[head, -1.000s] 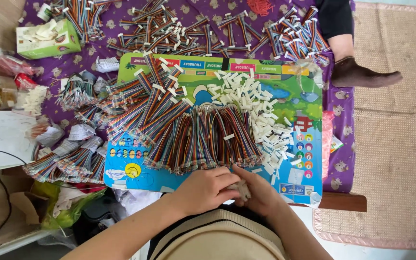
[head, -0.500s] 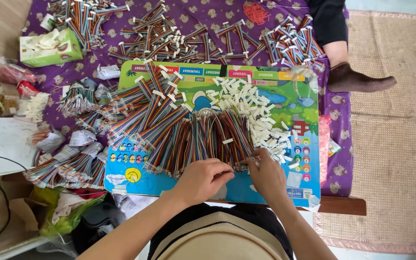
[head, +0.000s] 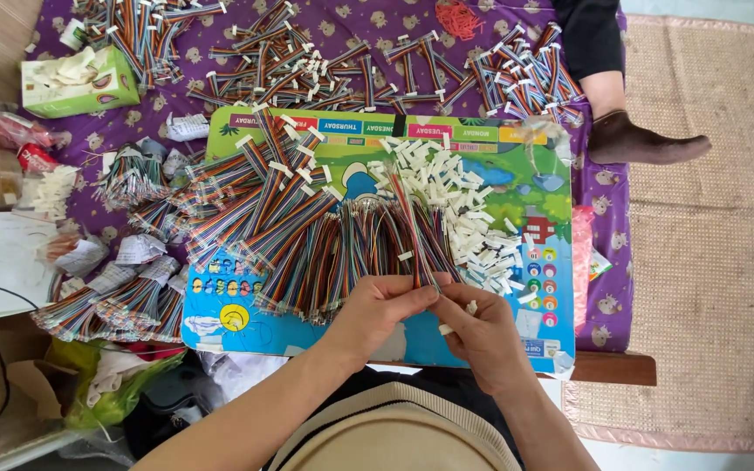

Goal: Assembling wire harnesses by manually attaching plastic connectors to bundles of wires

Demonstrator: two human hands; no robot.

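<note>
The purple patterned cloth (head: 599,288) covers most of the frame; across its top lie bundles of rainbow ribbon cables (head: 325,65), with a green tissue box (head: 76,83) at upper left. On it, in the middle, rests the colourful printed board (head: 246,318) you work on. It carries a fan of loose ribbon cables (head: 307,235) at centre-left and a heap of white plastic connector housings (head: 460,214) to the right.

Your left hand (head: 377,314), at lower centre, pinches one ribbon cable (head: 414,240) near its lower end, fingers pressed together on it. Your right hand (head: 482,336), touching the left, pinches a white connector housing (head: 471,307). Keep the cable end flat and square to the housing's opening. Grip close to the tips so the wires do not splay, and press straight.
</note>
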